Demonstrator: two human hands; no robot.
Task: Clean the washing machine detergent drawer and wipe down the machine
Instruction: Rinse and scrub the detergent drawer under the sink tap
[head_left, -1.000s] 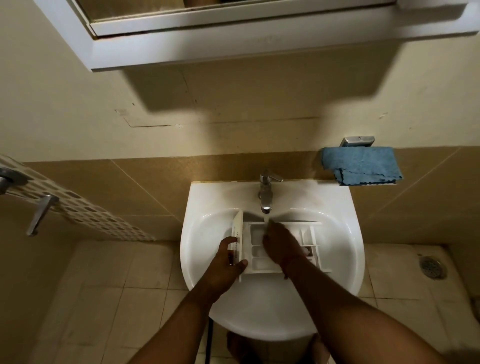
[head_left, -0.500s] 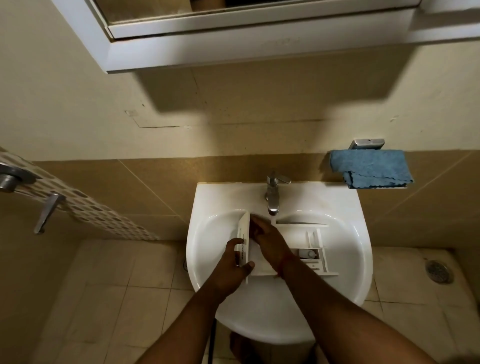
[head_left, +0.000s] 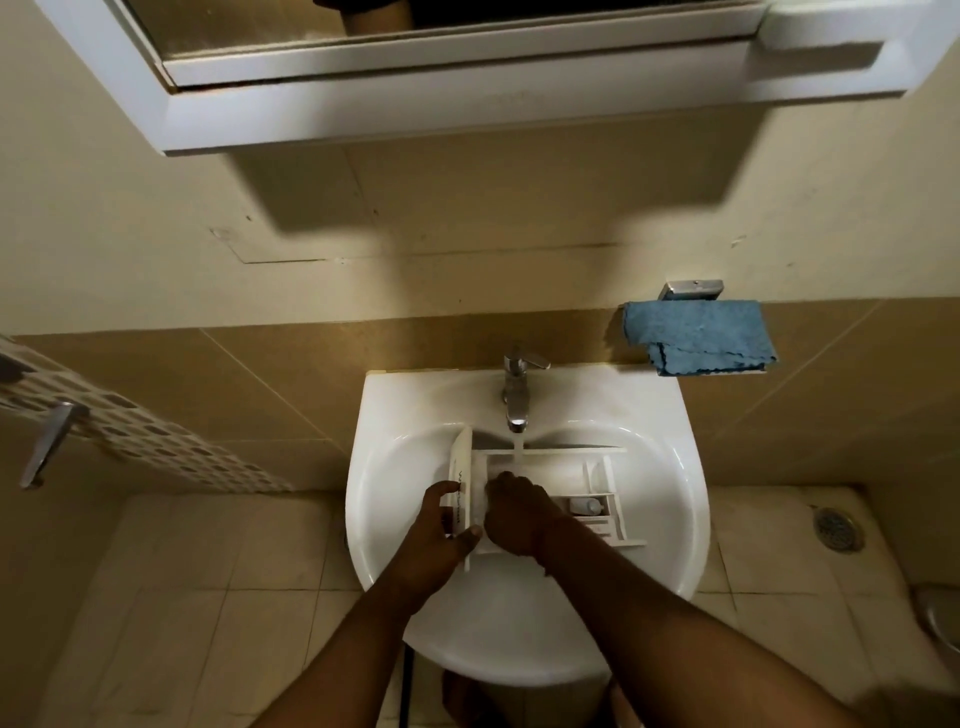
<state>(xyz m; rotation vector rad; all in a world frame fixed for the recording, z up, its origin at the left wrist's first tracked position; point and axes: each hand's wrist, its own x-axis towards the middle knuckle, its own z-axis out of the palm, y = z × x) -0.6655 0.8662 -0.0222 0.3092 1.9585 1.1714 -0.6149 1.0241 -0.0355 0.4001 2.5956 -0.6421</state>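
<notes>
Drawer: the white plastic detergent drawer (head_left: 561, 493) lies across the basin of the sink (head_left: 654, 499), front panel at 9 o'clock, ribbed compartments running toward 3 o'clock; hard, glossy, boxy with thin dividing walls.
Water: a thin stream (head_left: 517, 451) from the tap (head_left: 517, 395) lands on the drawer's far edge, at 12 o'clock from the hands.
Left hand: the left hand (head_left: 441, 540) has its grip wrapped around the front panel, thumb on the near face, steadying the drawer.
Right hand: the right hand (head_left: 514, 514) is inside the compartment next to the panel, fingers curled down against its floor; whether it pinches anything there cannot be told.
Change: a second ago the right hand was rubbing the middle compartments under the stream; it has since moved toward 9 o'clock, to the section by the panel.
Meaning: the scrub seems to be working compartment by compartment; the machine wipe-down is not yet begun.
Sink: smooth white ceramic, rounded bowl.
Tap: brushed metal, single lever.
Cloth: a folded blue cloth (head_left: 698, 335), soft and nubbly, sits on a wall shelf at 2 o'clock, well apart from the drawer.
Floor: pale matte tiles (head_left: 208, 597) with dark grout.
</notes>
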